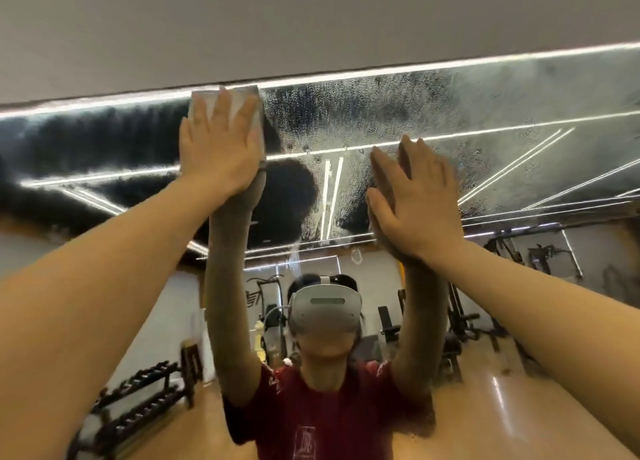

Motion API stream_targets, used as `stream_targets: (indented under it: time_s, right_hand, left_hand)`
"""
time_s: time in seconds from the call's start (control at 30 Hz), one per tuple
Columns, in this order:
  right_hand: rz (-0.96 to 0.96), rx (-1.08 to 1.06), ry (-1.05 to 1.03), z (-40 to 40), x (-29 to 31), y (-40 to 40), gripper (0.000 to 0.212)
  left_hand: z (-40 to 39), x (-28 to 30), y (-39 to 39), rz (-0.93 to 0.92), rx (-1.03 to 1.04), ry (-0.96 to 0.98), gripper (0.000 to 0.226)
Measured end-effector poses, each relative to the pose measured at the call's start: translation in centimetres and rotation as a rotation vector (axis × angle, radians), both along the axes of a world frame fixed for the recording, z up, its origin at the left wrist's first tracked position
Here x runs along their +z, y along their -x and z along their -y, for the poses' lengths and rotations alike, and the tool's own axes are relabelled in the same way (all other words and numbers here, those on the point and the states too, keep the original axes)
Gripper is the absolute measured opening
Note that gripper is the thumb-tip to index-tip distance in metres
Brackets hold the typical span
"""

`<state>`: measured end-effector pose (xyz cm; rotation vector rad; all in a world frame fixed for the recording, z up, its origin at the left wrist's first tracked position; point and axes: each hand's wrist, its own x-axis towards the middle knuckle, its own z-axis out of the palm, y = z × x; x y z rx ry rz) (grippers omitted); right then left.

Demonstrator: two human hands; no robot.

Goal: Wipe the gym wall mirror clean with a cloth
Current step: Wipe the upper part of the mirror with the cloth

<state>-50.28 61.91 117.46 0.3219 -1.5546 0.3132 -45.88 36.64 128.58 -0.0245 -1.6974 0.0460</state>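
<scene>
The wall mirror [485, 154] fills the view, its upper right part covered with wet droplets and streaks, its upper left part dark and wiped. My left hand [218, 148] is raised high and presses a pale grey cloth [239, 103] flat against the glass just under the mirror's top edge, fingers straight. My right hand [412, 196] lies flat on the glass lower and to the right, fingers straight, holding nothing.
Above the mirror's top edge runs a plain grey wall [311, 26]. The mirror reflects a person in a red shirt [311, 418] with a headset, a dumbbell rack [145, 400] at lower left and gym machines [460, 321] at right.
</scene>
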Motion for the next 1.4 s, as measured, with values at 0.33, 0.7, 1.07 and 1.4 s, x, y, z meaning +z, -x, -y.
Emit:
stream_targets:
  time_s: [0.33, 0.7, 1.07, 1.4]
  right_hand:
    - [-0.015, 0.006, 0.001, -0.2, 0.0, 0.2, 0.067]
    - [-0.004, 0.026, 0.006, 0.0, 0.0, 0.1, 0.067]
    - [-0.005, 0.017, -0.002, -0.1, -0.1, 0.2, 0.069]
    - [0.004, 0.013, -0.004, -0.2, 0.0, 0.1, 0.067]
  left_hand:
    - [-5.4, 0.4, 0.6, 0.003, -0.001, 0.267, 0.053]
    - [-7.3, 3.1, 0.9, -0.065, 0.024, 0.048, 0.052]
    - [1.0, 4.5, 0.3, -0.147, 0.084, -0.007, 0.050]
    - [-6.0, 0.5, 0.9, -0.072, 0.023, 0.315, 0.054]
